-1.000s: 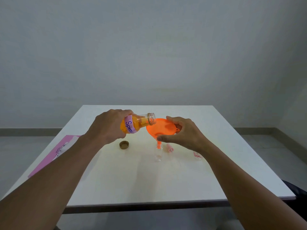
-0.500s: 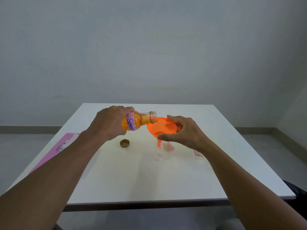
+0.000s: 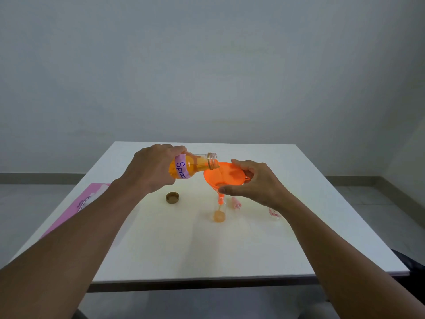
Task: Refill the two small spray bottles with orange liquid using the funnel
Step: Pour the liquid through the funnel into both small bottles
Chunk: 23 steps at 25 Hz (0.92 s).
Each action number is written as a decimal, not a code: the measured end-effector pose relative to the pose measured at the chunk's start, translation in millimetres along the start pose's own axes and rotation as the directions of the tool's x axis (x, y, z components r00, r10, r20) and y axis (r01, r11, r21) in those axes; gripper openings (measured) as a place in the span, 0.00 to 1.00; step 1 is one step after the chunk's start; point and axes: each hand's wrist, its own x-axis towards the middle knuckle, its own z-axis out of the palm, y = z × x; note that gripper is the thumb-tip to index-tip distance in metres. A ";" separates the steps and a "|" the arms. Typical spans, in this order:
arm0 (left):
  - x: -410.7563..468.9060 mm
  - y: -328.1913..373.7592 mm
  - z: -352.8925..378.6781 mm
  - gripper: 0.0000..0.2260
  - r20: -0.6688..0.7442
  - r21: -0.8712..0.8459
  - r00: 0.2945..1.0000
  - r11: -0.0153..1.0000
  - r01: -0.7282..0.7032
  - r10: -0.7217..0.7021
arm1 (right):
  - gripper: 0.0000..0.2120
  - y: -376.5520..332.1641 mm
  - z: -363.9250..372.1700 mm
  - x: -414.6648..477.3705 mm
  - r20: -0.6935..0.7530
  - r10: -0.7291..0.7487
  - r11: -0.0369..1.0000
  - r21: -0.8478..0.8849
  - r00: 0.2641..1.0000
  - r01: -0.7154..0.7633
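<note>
Now orange liquid [image 3: 219,216] pooled in small bottle [image 3: 219,209], previously empty

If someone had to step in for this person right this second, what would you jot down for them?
Left hand: holds the big orange bottle tipped, mouth over the funnel.
Right hand: steadies the orange funnel, its spout in a small clear spray bottle standing on the table.
Done: that bottle has a little orange liquid at the bottom. The big bottle's cap lies off to the left; a pink sprayer top lies beside the small bottle.
Left: finish filling, then do the second small bottle, partly hidden behind the right wrist, and cap both.
</note>
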 end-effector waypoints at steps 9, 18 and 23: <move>-2.3 0.4 0.4 0.33 0.000 -0.008 1.000 1.000 0.008 -0.008 | 0.47 0.6 -0.8 1.7 -0.003 0.006 1.000 0.027 1.000 -0.006; -1.1 2.6 -2.2 0.33 -0.006 0.017 1.000 1.000 -0.002 0.002 | 0.47 1.1 -1.2 2.0 -0.002 0.001 1.000 0.005 1.000 -0.001; -1.4 3.9 -3.2 0.33 -0.003 0.018 1.000 1.000 0.000 0.000 | 0.47 1.4 -1.9 1.9 -0.001 0.004 1.000 -0.001 1.000 -0.004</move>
